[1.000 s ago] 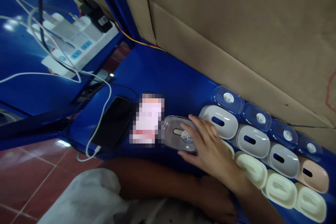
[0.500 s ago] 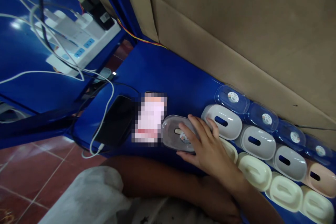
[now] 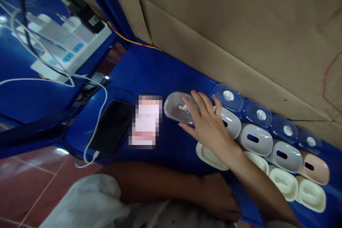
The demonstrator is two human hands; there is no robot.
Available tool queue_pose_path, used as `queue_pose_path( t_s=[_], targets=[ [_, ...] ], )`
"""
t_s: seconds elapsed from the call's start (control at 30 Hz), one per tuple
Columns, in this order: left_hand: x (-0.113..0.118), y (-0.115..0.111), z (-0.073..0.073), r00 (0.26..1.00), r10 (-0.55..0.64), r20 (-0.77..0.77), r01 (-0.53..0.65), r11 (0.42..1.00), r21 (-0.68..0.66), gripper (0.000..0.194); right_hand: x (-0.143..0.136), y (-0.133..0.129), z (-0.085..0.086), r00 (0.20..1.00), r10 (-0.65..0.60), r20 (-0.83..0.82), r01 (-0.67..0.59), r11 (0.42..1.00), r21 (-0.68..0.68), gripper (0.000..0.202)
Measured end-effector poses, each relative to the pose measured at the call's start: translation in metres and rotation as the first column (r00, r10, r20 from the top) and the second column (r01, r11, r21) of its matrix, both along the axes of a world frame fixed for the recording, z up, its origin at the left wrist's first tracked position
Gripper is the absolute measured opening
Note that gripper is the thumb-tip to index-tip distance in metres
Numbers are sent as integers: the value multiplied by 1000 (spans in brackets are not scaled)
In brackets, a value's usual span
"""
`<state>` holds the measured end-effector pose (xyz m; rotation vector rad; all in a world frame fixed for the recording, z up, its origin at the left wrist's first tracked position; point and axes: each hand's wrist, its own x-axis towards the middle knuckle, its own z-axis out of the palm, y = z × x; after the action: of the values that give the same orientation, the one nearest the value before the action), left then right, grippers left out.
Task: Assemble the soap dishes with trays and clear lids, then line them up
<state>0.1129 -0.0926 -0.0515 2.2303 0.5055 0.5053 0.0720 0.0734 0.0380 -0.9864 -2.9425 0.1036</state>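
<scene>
My right hand (image 3: 207, 119) grips a grey oval soap box (image 3: 175, 108) with a clear lid from its right side, fingers over the top and thumb at the near edge. Through the lid a slot shows; a round label is partly under the fingers. My left hand (image 3: 223, 199) lies low in front of my body with its fingers curled under; whether it holds anything is hidden. Beneath my right wrist sits a cream base (image 3: 210, 156). Right of my hand stand grey slotted trays (image 3: 256, 139) in a row, ending in a pink tray (image 3: 316, 169).
Clear lids (image 3: 228, 95) with round labels line the cardboard wall (image 3: 227, 25). More cream bases (image 3: 311, 194) form the nearest row. To the left lie a blurred-out lit phone (image 3: 146, 123), a dark phone (image 3: 110, 126) with a white cable, and a loaded power strip (image 3: 80, 48).
My right hand has moved the soap box away from my body, towards the cardboard wall. The cream base under my wrist now shows more fully. My left hand stays low.
</scene>
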Motion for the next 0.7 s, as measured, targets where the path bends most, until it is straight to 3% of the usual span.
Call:
queue_pose_path(
  t_s=[0.23, 0.43, 0.57, 0.7],
  targets=[
    [-6, 6, 7, 997, -23, -68, 24, 1000, 18, 38, -27, 50, 5, 996, -92, 4, 91, 995, 50, 73],
    [-10, 7, 11, 998, -17, -55, 17, 1000, -3, 38, -32, 67, 3, 989, -145, -17, 146, 989, 37, 75],
    [-11, 8, 13, 999, 0, -53, 0, 1000, -5, 41, -8, 63, 12, 987, -98, -125, 95, 995, -27, 71],
    [-10, 10, 14, 996, -41, -80, 37, 998, -44, 41, 41, 41, 24, 965, -119, -233, 106, 992, -64, 55]
  ],
)
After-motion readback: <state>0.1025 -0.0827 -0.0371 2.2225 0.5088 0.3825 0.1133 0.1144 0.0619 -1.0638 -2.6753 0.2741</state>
